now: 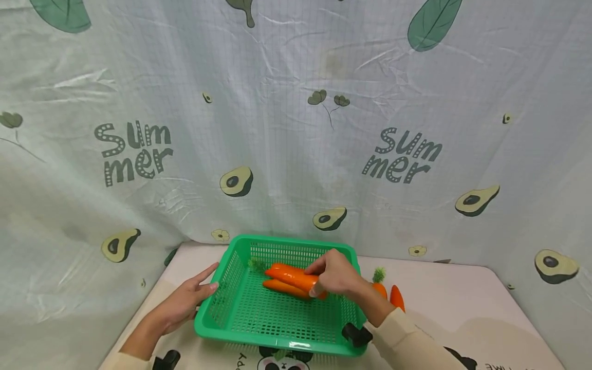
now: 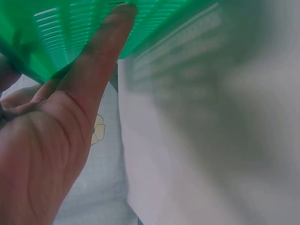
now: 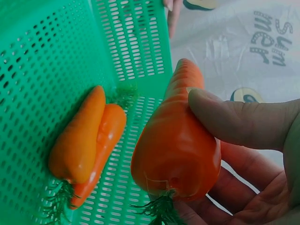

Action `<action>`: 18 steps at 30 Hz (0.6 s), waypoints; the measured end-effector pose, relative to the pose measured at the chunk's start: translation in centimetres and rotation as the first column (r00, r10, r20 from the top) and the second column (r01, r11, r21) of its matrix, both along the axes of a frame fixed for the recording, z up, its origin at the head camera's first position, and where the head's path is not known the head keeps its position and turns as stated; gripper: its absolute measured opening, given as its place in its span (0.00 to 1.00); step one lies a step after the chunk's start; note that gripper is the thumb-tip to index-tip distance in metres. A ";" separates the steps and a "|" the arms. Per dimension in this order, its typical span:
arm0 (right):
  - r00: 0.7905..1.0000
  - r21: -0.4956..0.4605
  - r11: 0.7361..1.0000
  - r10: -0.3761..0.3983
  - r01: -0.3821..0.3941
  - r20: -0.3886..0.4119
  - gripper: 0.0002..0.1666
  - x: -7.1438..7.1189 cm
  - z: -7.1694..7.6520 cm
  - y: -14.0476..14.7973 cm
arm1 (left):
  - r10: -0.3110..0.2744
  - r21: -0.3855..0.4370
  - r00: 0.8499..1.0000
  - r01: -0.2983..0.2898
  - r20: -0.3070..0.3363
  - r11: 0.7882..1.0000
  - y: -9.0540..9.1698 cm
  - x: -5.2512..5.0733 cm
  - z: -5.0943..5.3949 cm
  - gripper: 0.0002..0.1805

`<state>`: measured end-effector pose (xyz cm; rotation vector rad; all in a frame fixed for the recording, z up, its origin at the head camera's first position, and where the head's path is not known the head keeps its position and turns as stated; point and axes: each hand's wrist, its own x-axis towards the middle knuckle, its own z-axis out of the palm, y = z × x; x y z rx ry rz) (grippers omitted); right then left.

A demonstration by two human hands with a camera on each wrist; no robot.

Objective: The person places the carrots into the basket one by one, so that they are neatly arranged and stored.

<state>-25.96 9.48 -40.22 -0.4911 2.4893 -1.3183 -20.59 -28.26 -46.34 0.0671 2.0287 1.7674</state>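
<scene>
In the head view, a green perforated basket point(image 1: 281, 345) stands on the table, tilt not clear. My right hand point(image 1: 339, 275) is over its inside. The right wrist view shows that hand point(image 3: 248, 164) gripping an orange carrot point(image 3: 176, 150) between thumb and fingers, leafy end toward the camera. Beyond it, two more carrots point(image 3: 75, 145) lie side by side in the basket point(image 3: 42, 56); a green tuft point(image 3: 124, 96) shows near their tips. My left hand point(image 1: 182, 300) touches the basket's left side with fingers extended; in the left wrist view, a straight digit of this hand point(image 2: 56, 126) lies against the green wall point(image 2: 56, 33).
Right of the basket, two carrots, one with a green top point(image 1: 379, 289) and one orange piece point(image 1: 396, 299), lie on the pale table point(image 1: 453, 303), partly behind my right arm. A printed curtain point(image 1: 287, 133) hangs behind the table and along its sides.
</scene>
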 end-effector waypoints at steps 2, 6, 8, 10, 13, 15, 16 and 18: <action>1.000 0.001 1.000 0.007 -0.007 -0.004 0.26 -0.2 -0.1 -0.2 | 0.006 -0.004 1.000 -0.006 0.002 1.000 -0.1 0.0 0.1 0.43; 1.000 -0.002 1.000 0.016 -0.016 -0.001 0.26 -0.4 -0.5 -0.4 | 0.009 -0.009 1.000 -0.009 0.014 1.000 -0.2 0.0 0.2 0.43; 1.000 -0.006 1.000 0.016 -0.016 0.002 0.26 -0.4 -0.7 -0.5 | 0.007 -0.008 1.000 -0.007 0.019 1.000 -0.2 0.1 0.2 0.43; 1.000 -0.008 1.000 0.012 -0.012 0.006 0.27 -0.4 -0.9 -0.7 | 0.007 -0.007 1.000 -0.007 0.019 1.000 -0.2 0.2 0.2 0.43; 1.000 -0.010 1.000 0.007 -0.007 0.007 0.27 -0.6 -1.0 -0.8 | 0.006 -0.003 1.000 -0.006 0.009 1.000 -0.2 0.1 0.2 0.43; 1.000 -0.009 1.000 0.007 -0.007 0.008 0.27 -0.7 -1.0 -0.9 | 0.005 0.001 1.000 -0.005 0.004 1.000 -0.2 0.1 0.2 0.43; 1.000 -0.007 1.000 0.008 -0.008 0.008 0.27 -0.8 -1.0 -1.0 | 0.004 0.002 1.000 -0.004 0.002 1.000 -0.1 0.0 0.2 0.43; 1.000 -0.006 1.000 0.007 -0.007 0.010 0.27 -1.0 -1.1 -1.1 | 0.003 0.002 1.000 -0.003 0.001 1.000 0.0 -0.1 0.2 0.43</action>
